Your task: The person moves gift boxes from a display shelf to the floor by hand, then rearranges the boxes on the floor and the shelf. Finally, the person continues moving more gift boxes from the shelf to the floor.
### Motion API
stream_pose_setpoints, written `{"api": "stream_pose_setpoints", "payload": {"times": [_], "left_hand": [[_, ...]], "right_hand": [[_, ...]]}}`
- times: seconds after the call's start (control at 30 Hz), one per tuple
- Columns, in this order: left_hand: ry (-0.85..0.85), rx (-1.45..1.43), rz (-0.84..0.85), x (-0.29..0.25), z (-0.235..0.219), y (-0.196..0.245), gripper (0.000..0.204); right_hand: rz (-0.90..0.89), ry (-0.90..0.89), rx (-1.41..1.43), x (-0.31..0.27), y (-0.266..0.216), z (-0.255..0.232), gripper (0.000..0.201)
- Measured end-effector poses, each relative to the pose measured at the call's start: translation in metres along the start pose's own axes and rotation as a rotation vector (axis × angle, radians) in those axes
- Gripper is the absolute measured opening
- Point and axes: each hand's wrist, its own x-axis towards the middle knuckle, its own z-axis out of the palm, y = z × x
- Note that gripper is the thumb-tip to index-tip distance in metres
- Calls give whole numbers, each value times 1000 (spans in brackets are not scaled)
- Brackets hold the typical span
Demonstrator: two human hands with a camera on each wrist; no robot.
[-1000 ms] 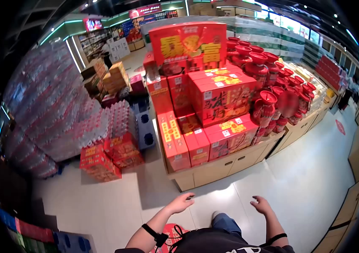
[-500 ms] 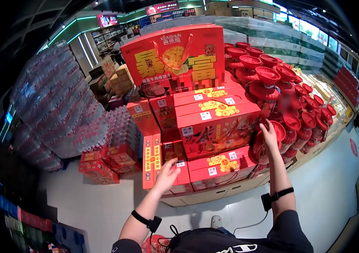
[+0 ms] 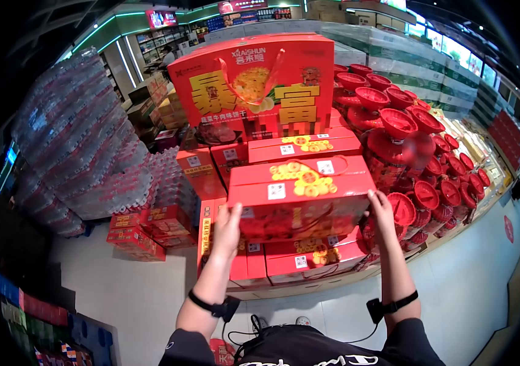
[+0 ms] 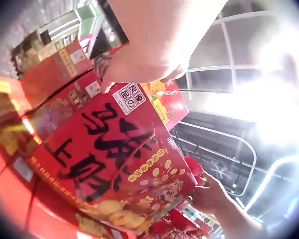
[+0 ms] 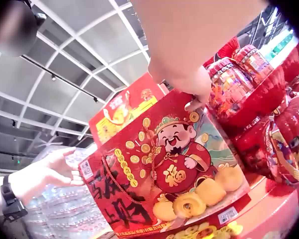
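Note:
Between my two hands is a red gift box [image 3: 299,210] with gold pastries printed on top and a cord handle. It sits at the front of the upper layer, over a lower red box [image 3: 318,259]. My left hand [image 3: 227,230] grips its left end, thumb near the top corner. At the right end, my right hand [image 3: 382,213] holds the corner, its fingers along the side. A laughing bearded figure [image 5: 177,162] and black lettering decorate the front in the right wrist view. Directly behind stands another red box [image 3: 333,145].
A large upright red box [image 3: 254,91] rises behind the stack. Red jars with dish-shaped tops [image 3: 397,125] crowd the right side. Wrapped bottle packs [image 3: 83,140] are piled at left, with red boxes [image 3: 135,235] on the floor.
I have come up to the display from farther back. Both hands reached forward and took the gift box by its ends. It has since shifted toward me, away from the box behind.

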Motion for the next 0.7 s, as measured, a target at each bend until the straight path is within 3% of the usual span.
{"api": "stream_pose_setpoints", "payload": {"times": [0.03, 0.07, 0.1, 0.13, 0.2, 0.23, 0.27, 0.3, 0.33, 0.43, 0.47, 0.5, 0.57, 0.63, 0.7], "left_hand": [[83, -5, -15, -18, -5, 14, 67], [127, -1, 98, -23, -23, 9, 51], [205, 64, 83, -40, -39, 16, 49], [223, 56, 175, -54, -53, 23, 45], [383, 196, 149, -86, -99, 26, 43], [427, 255, 152, -104, -116, 32, 46], [570, 298, 137, -120, -136, 30, 50], [603, 337, 129, -138, -160, 29, 52], [709, 320, 150, -156, -171, 31, 38], [822, 291, 235, -215, -197, 49, 32], [907, 279, 252, -232, -193, 60, 26], [952, 283, 243, -253, -213, 58, 26], [1064, 291, 234, -298, -261, 43, 25], [1169, 245, 249, -331, -272, 53, 22], [1306, 309, 189, -377, -335, 30, 21]], "right_hand": [[-45, -47, 27, -13, 10, 0, 39], [-43, -53, -48, -33, 12, 3, 39], [-54, -94, -54, -55, 10, 9, 41], [-37, -128, -104, -79, 2, 16, 43], [-16, -256, -105, -112, -2, 37, 52], [12, -310, -193, -121, 20, 41, 60], [160, -369, -69, -141, 4, 59, 69], [-49, -454, -316, -141, 22, 67, 76], [-171, -507, -304, -149, 24, 82, 79], [-142, -690, -389, -172, -16, 125, 76], [-207, -722, -374, -176, -12, 141, 76], [-276, -764, -353, -182, -8, 160, 76], [-171, -914, -377, -194, -2, 191, 76], [-247, -989, -346, -220, 1, 232, 77], [-229, -1104, -354, -246, 2, 273, 79]]}}
